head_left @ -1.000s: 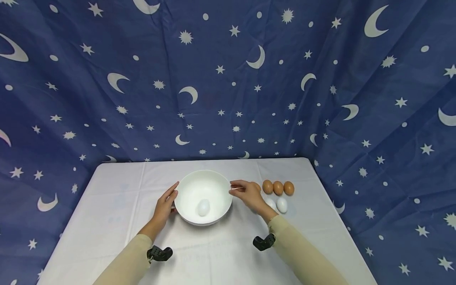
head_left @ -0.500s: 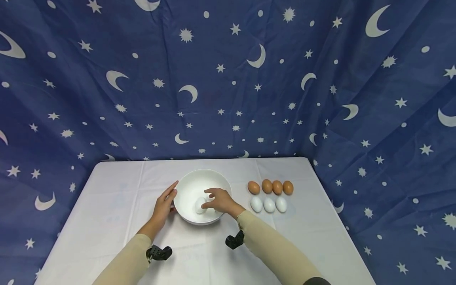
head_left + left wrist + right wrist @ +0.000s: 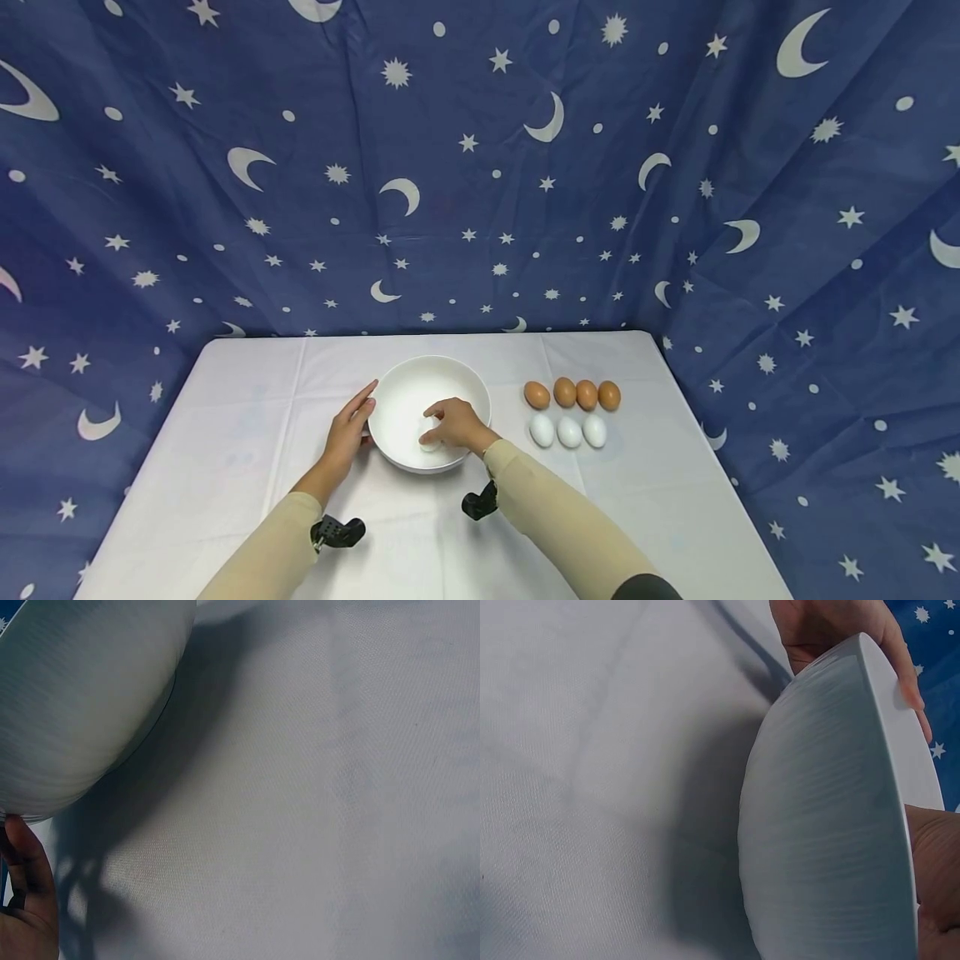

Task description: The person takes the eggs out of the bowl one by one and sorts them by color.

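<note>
A deep white bowl [image 3: 405, 392] stands on the table. My left hand [image 3: 345, 437] holds its left side, with fingertips at the rim and other fingers low against the outer wall. In the left wrist view one fingertip touches the bowl's outside. Inside the bowl my right hand [image 3: 455, 425] pinches a white egg [image 3: 427, 426] between thumb and fingers, covering most of it. In the right wrist view the bowl's wall [image 3: 825, 817] hides the fingertips and the egg.
Right of the bowl lie several brown eggs [image 3: 565, 392] in a row, with a row of white eggs [image 3: 568, 432] in front. A white cloth covers the table [image 3: 247, 425]. Behind hangs a blue curtain [image 3: 450, 167] with moons and stars.
My right hand has moved left from beside the bowl's right rim, reached into the bowl and taken hold of the white egg. The left hand stays at the bowl.
</note>
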Demonstrator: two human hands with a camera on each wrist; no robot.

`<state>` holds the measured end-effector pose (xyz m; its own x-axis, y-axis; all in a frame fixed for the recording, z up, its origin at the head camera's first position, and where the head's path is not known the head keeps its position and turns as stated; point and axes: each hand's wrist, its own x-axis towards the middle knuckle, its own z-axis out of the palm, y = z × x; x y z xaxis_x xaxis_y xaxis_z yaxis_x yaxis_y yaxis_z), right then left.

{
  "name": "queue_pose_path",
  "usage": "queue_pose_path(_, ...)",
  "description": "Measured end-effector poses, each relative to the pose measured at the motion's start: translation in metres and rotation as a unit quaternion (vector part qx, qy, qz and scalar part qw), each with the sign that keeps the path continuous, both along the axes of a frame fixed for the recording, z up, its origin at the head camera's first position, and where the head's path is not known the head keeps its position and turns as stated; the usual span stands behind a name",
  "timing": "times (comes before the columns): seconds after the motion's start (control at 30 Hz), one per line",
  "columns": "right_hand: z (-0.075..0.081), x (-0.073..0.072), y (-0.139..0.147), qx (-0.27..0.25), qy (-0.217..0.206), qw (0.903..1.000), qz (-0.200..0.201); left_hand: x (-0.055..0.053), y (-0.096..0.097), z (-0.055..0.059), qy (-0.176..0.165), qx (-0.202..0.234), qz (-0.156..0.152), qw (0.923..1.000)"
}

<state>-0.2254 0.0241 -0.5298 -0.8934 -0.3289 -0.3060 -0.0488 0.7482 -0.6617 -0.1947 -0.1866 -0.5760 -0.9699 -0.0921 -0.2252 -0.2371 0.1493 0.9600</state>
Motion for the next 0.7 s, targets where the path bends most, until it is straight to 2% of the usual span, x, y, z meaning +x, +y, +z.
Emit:
queue_pose_path(0.2,0.0,-0.001,0.002,-0.022,-0.021,0.9994,-0.013,0.0,0.001,0.001,0.0,0.003,0.0,1.0)
queue_pose_path(0.4,0.003,0.0,0.006,-0.088,-0.072,0.9931,-0.03,0.001,0.001,0.001,0.0,0.0,-0.001,1.0)
queue_pose_path(0.7,0.014,0.003,0.014,-0.138,-0.093,0.9852,-0.04,0.002,0.003,0.003,0.001,-0.003,-0.002,1.0)
